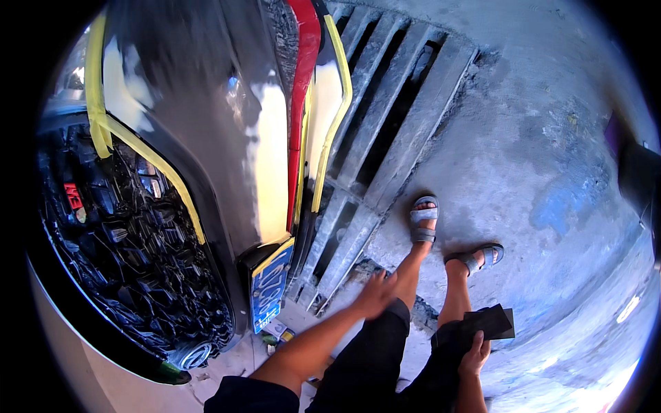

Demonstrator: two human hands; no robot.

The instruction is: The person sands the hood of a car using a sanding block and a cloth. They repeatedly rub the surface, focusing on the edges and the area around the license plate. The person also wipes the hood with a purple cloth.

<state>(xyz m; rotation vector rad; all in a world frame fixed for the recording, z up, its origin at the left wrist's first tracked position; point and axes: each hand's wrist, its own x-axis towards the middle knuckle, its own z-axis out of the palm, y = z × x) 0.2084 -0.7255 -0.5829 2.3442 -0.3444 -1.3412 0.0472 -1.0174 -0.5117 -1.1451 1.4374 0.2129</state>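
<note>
My right hand [475,354] grips dark, flat, overlapping rectangular sheets [490,322] that look like sandpaper, held beside my right knee. My left hand [375,292] hangs in front of my left knee, slightly blurred, with fingers apart and nothing in them. To its left is a car's front bumper [186,89], dull grey-black with cream bare patches [272,158]. Yellow masking tape [172,163] edges the bumper and the black grille [131,234]. A red strip [300,89] runs along its side. The blue number plate [270,286] is nearest my left hand.
A slatted concrete drain cover [406,110] with dark gaps runs beside the bumper. My sandalled feet [423,219] stand on the rough grey floor [509,165] to its right. Small litter [279,332] lies below the plate. A dark object [637,175] stands at the right rim.
</note>
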